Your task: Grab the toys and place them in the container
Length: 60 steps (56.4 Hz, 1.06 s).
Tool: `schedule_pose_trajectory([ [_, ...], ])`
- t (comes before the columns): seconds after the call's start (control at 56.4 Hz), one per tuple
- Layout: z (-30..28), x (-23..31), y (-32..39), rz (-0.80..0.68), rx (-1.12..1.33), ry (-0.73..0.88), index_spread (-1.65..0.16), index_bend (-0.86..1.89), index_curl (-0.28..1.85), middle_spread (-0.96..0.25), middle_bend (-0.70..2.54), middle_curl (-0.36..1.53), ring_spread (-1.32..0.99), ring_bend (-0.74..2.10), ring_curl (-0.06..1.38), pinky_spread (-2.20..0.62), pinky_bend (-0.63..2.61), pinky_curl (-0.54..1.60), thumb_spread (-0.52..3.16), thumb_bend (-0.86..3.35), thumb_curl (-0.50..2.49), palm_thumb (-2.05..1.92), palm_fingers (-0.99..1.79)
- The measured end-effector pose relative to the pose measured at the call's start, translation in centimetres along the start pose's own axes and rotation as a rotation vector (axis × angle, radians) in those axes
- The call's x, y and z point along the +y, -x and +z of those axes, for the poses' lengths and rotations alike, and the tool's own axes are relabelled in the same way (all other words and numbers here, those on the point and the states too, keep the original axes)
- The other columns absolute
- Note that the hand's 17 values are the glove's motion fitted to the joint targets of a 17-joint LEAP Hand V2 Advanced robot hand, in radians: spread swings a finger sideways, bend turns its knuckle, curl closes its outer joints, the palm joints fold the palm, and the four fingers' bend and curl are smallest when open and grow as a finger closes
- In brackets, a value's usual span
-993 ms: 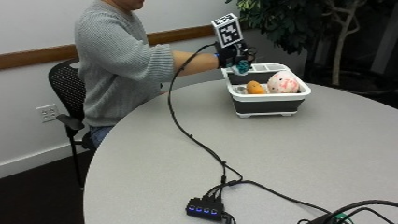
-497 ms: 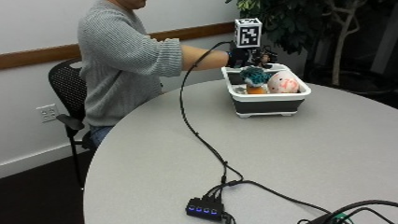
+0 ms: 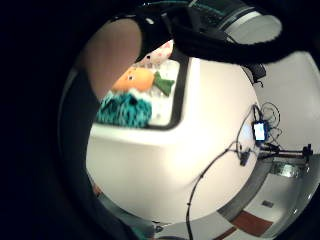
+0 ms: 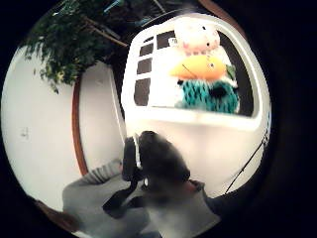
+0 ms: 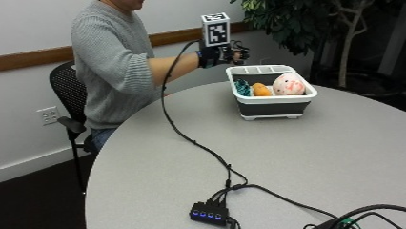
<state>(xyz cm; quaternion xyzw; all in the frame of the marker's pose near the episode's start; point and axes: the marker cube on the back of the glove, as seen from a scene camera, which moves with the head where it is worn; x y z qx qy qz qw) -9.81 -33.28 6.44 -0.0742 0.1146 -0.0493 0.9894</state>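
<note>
Hovering above the container's (image 5: 273,98) near rim, the right hand (image 5: 223,54) was empty, fingers relaxed and spread. Inside the container, on the round surface (image 5: 304,157), lay a teal toy (image 5: 241,87), an orange carrot toy (image 5: 260,89) and a pink round toy (image 5: 287,84), side by side.

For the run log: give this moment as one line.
right hand: raised beside container, holding nothing | teal toy, orange toy, pink toy: inside
</note>
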Motion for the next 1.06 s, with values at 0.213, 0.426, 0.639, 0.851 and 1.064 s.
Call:
schedule_pose_trajectory([
  [0.213, -1.9, 12.3, -4.4, -0.042, -0.074, -0.066, -0.36, 0.17, 0.41, -0.13, 0.16, 0.34, -0.10, 0.19, 0.40, 0.07, 0.74, 0.37, 1.22, -0.05, 0.27, -0.06, -0.09],
  [0.426, -0.7, 17.5, -5.5, -0.103, 0.026, -0.077, -0.37, 0.18, 0.39, -0.13, 0.15, 0.32, -0.09, 0.19, 0.39, 0.07, 0.72, 0.36, 1.26, -0.04, 0.25, -0.05, -0.07],
  [0.639, 5.7, 28.2, 1.3, -0.131, -0.189, -0.102, -0.37, 0.19, 0.39, -0.13, 0.16, 0.30, -0.08, 0.19, 0.37, 0.08, 0.71, 0.35, 1.30, -0.03, 0.25, -0.04, -0.06],
  [0.851, 11.7, 36.3, 3.6, 0.042, -0.277, 0.017, -0.38, 0.22, 0.41, -0.14, 0.16, 0.30, -0.09, 0.19, 0.36, 0.08, 0.68, 0.34, 1.36, -0.02, 0.26, -0.01, -0.03],
  [1.064, 10.3, 38.1, 3.7, 0.063, -0.190, -0.037, -0.37, 0.21, 0.42, -0.14, 0.16, 0.29, -0.09, 0.18, 0.35, 0.08, 0.69, 0.34, 1.38, -0.02, 0.27, -0.01, -0.04],
])
